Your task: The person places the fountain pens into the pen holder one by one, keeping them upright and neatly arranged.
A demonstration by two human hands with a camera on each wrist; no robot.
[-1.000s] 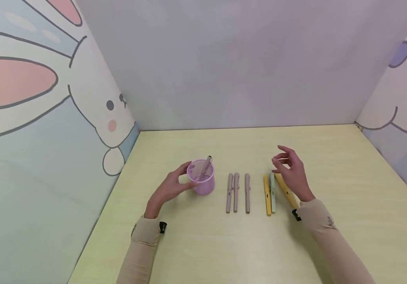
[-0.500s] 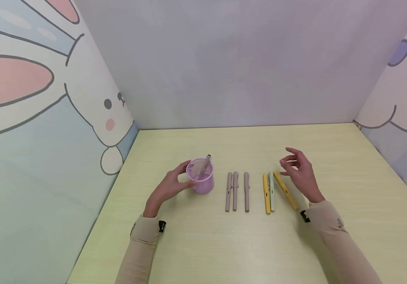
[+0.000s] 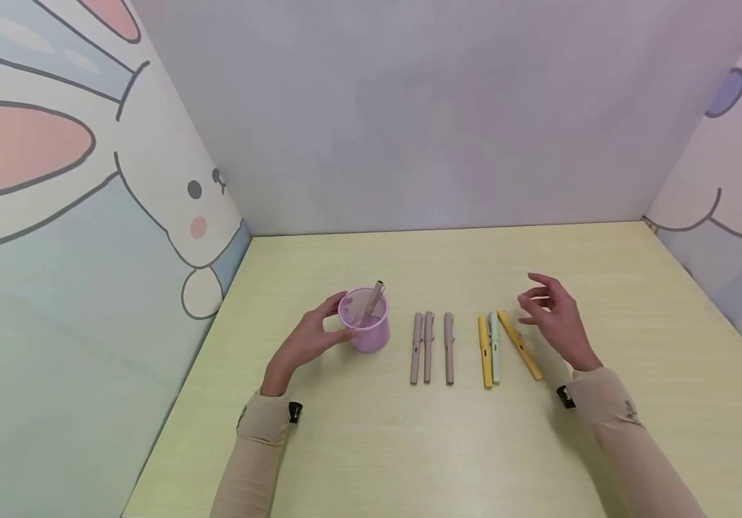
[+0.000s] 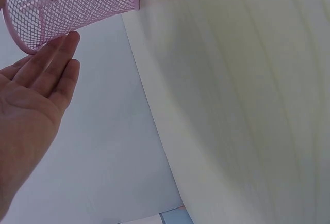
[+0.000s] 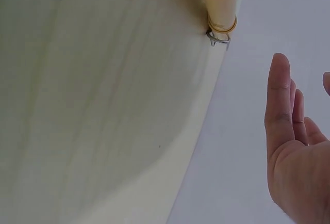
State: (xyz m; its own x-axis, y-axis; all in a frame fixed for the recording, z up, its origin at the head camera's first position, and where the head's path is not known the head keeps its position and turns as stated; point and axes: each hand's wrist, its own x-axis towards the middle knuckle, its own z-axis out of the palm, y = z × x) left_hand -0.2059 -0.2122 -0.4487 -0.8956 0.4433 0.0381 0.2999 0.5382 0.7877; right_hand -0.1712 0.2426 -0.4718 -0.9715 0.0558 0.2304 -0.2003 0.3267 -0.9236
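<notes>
My left hand (image 3: 309, 339) holds a pink mesh pen cup (image 3: 371, 339) near its rim, thumb on the near side and fingers behind. One greyish-mauve pen (image 3: 374, 296) leans inside it; the left wrist view shows the mesh wall (image 4: 77, 4) against the fingertips. My right hand (image 3: 557, 321) is above the table with nothing in it, fingers loosely bent. Closest to it is a slanted yellow pen (image 3: 521, 347), whose end (image 5: 219, 2) shows in the right wrist view. Left of that pen lie a pale green pen (image 3: 495, 349) and another yellow pen (image 3: 485, 352).
Three mauve pens, the left one (image 3: 417, 349), the middle one (image 3: 428, 347) and the right one (image 3: 449, 349), lie between the cup and the yellow pens. The light wooden table (image 3: 371, 446) meets a plain back wall (image 3: 436, 122) and printed side walls.
My right hand has drawn away to the right, uncovering the slanted yellow pen. My left hand and the cup stay in place; the whole view shifts slightly.
</notes>
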